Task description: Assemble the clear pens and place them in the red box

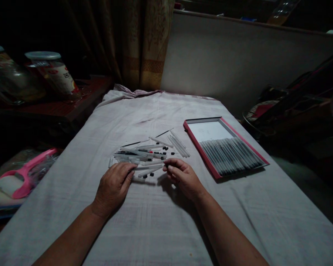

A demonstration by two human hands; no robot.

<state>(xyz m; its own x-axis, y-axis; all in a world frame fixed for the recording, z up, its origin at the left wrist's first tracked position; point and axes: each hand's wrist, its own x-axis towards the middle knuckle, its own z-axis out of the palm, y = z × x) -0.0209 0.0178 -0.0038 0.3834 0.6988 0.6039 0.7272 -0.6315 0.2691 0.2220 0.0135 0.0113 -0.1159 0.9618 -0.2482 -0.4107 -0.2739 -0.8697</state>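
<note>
My left hand point(112, 186) is closed at the near left of a loose pile of pen parts. Its thumb and forefinger pinch a thin pen barrel, mostly covered by the fingers. To the right, my right hand point(186, 178) pinches a small black pen cap point(167, 166) between thumb and fingertips. Clear pen barrels point(161, 141), thin dark refills point(134, 143) and several small black caps point(165, 148) lie spread beyond and between my hands. A small red piece shows among them. Part of the pile is hidden behind my left fingers.
An open red-edged box point(204, 157) at the right holds a row of clear pens with black ends point(231, 157). A pale cloth point(166, 221) covers the table. Lidded jars point(54, 75) stand on a dark red side table at left, above a pink-handled item point(24, 173).
</note>
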